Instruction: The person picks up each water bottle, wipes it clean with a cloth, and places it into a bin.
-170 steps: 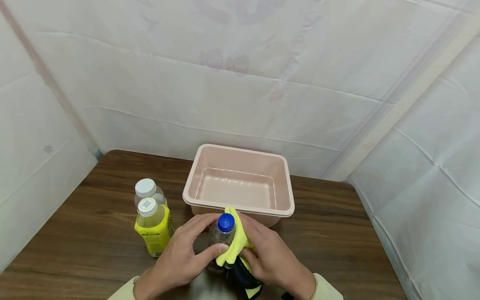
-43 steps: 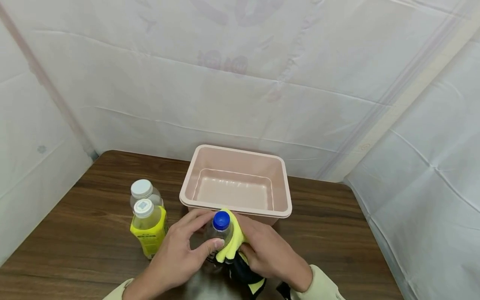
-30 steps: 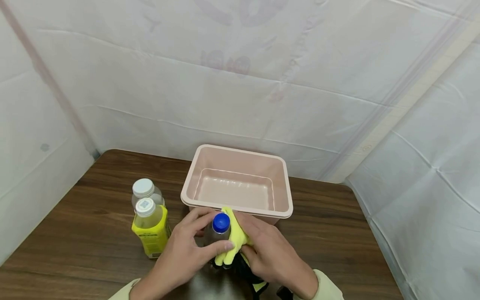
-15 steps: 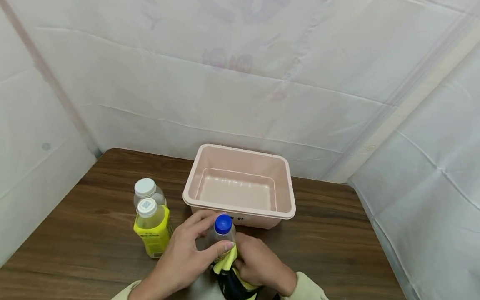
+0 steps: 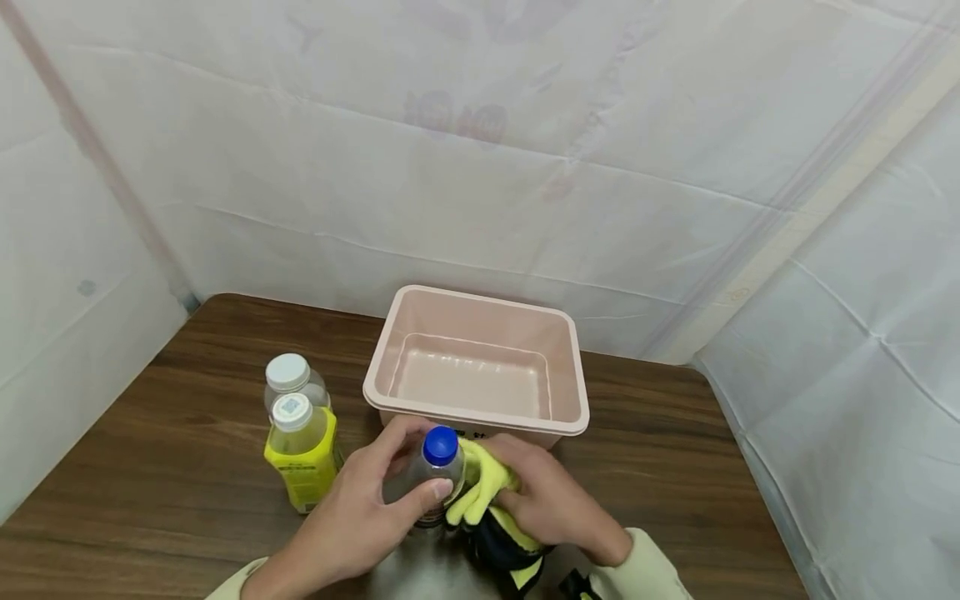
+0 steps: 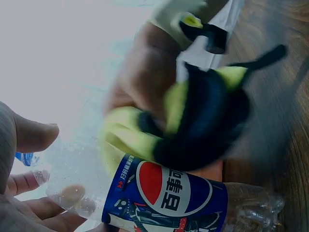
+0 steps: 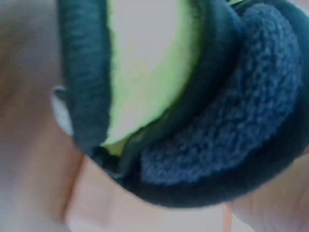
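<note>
A clear bottle with a blue cap (image 5: 440, 446) stands upright in front of the pink bin, and its blue label (image 6: 164, 193) shows in the left wrist view. My left hand (image 5: 360, 508) grips the bottle's upper part, thumb on the near side. On the bottle's right side my right hand (image 5: 551, 496) holds a yellow and black cloth (image 5: 483, 487) against or close beside it; contact cannot be told. The same cloth (image 6: 207, 116) is bunched in the left wrist view and fills much of the right wrist view as dark and yellow-green fabric (image 7: 217, 111).
The pink bin (image 5: 476, 412) stands behind the hands, with nothing seen inside. To the left are a yellow-labelled bottle (image 5: 307, 471) and a clear bottle with a white cap (image 5: 288, 372). They stand on a wooden table (image 5: 660, 467), with pale sheeting (image 5: 480, 208) behind.
Since half a second ago, my right hand and the cloth have moved right and slightly up beside the bottle. The left hand keeps its grip and has shifted little.
</note>
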{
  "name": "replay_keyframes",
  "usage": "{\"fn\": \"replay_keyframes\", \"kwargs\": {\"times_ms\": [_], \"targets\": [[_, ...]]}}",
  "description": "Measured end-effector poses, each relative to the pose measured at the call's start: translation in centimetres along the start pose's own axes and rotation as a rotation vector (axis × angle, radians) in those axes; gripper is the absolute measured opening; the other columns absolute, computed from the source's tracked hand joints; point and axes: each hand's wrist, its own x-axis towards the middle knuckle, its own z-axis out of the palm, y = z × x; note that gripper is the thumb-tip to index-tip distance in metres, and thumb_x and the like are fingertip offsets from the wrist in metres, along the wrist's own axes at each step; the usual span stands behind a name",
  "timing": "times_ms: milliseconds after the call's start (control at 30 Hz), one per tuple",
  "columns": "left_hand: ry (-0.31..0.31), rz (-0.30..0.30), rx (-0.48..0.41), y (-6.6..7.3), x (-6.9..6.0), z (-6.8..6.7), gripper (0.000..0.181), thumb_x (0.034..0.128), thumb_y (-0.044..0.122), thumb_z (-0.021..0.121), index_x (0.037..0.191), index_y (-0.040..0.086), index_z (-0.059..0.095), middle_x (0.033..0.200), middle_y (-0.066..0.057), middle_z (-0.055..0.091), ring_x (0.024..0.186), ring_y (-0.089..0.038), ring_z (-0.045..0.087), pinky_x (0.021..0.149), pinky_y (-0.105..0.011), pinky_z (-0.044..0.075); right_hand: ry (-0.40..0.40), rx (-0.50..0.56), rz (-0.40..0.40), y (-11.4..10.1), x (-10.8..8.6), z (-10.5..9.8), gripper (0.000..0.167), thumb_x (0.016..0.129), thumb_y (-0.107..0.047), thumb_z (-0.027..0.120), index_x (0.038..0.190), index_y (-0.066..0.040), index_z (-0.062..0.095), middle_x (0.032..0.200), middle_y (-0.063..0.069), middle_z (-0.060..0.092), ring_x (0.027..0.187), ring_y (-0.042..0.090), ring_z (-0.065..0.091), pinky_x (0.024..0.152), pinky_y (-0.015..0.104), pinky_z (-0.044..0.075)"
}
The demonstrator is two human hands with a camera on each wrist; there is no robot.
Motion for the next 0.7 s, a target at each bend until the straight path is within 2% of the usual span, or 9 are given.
{"fn": "replay_keyframes", "kwargs": {"times_ms": [133,267,400,500,533,700], "targets": [[0.011,0.04,0.013,-0.2,0.0,0.0,0.039,0.099,0.037,0.072,0.134,0.033,0.055,0.131,0.011,0.067,0.13,-0.016,0.063,0.107,-0.046,0.055,0.059,0.082,-0.059,-0.9,-0.2,-1.7,0.062,0.089,0.007,0.07,0.14,-0.028,0.063,0.128,-0.01,0.069,0.106,0.008,0.062,0.089,0.027,0.055],[0.068,0.094,0.076,-0.3,-0.1,0.0,0.038,0.0994,0.032,0.072,0.135,0.034,0.058,0.13,0.014,0.063,0.122,-0.008,0.062,0.103,-0.035,0.058,0.088,0.083,-0.07,-1.6,-0.3,-2.2,0.062,0.09,0.004,0.071,0.142,-0.029,0.062,0.128,-0.013,0.068,0.107,0.008,0.063,0.09,0.027,0.056],[0.108,0.135,0.149,-0.3,0.0,0.0,0.039,0.1003,0.027,0.071,0.138,0.034,0.061,0.131,0.016,0.06,0.117,-0.004,0.058,0.098,-0.032,0.057,0.114,0.081,-0.073,-2.2,-0.3,-2.4,0.063,0.09,0.004,0.072,0.143,-0.029,0.061,0.13,-0.013,0.067,0.109,0.008,0.063,0.09,0.028,0.055],[0.121,0.134,0.175,-0.3,0.0,0.1,0.039,0.1007,0.029,0.071,0.138,0.035,0.062,0.134,0.015,0.057,0.116,-0.004,0.057,0.097,-0.032,0.056,0.127,0.07,-0.081,-2.5,-0.2,-2.4,0.068,0.088,0.006,0.071,0.145,-0.029,0.06,0.131,-0.012,0.067,0.11,0.009,0.063,0.09,0.028,0.055],[0.126,0.115,0.181,-0.3,0.0,0.2,0.039,0.1001,0.033,0.071,0.138,0.038,0.062,0.135,0.016,0.055,0.116,-0.004,0.056,0.096,-0.031,0.056,0.13,0.061,-0.086,-2.6,-0.2,-2.4,0.068,0.088,0.006,0.071,0.145,-0.029,0.059,0.131,-0.012,0.067,0.11,0.008,0.063,0.09,0.028,0.055],[0.176,0.098,0.203,-0.1,0.4,0.5,0.039,0.0898,0.047,0.081,0.127,0.04,0.069,0.13,0.016,0.054,0.106,-0.004,0.055,0.087,-0.026,0.053,0.162,-0.008,-0.12,-3.0,-0.2,-2.3,0.069,0.087,0.005,0.073,0.146,-0.027,0.058,0.132,-0.011,0.067,0.111,0.007,0.063,0.09,0.028,0.055]]}}
